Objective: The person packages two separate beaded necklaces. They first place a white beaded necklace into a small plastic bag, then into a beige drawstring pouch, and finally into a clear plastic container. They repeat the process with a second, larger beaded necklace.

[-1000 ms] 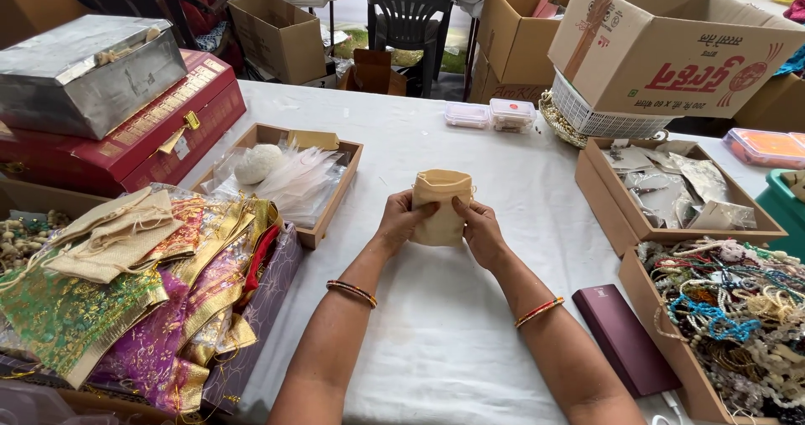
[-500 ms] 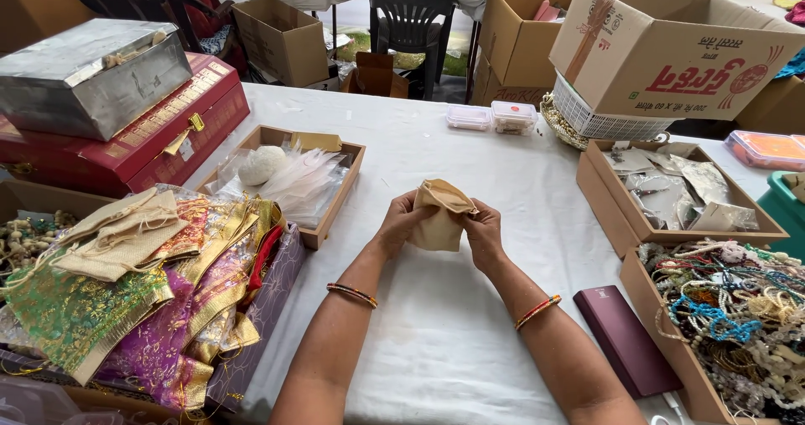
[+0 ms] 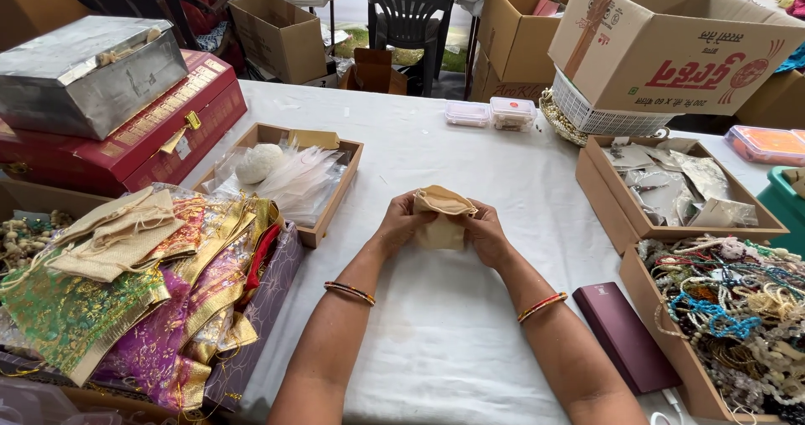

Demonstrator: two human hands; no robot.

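- Small beige cloth pouch [image 3: 442, 220] held up just above the white worktop [image 3: 436, 341], between left hand [image 3: 404, 224] and right hand [image 3: 485, 234].
- A second ago standing tall with a rounded open mouth; half a second ago top edge tipping over; now mouth pinched flatter and folded down towards the right.
- Judged as the pouch top being worked open or turned over at the rim, not yet set down.
- Fingers of both hands curled shut around the pouch sides, thumbs at the front.
- Inside of the pouch hidden; impossible to tell whether anything lies in it.
- Fingertips behind the cloth out of sight.
- Bead tray [image 3: 738, 324] cut off at the right edge; brocade bags [image 3: 142, 308] partly under plastic, hard to count.
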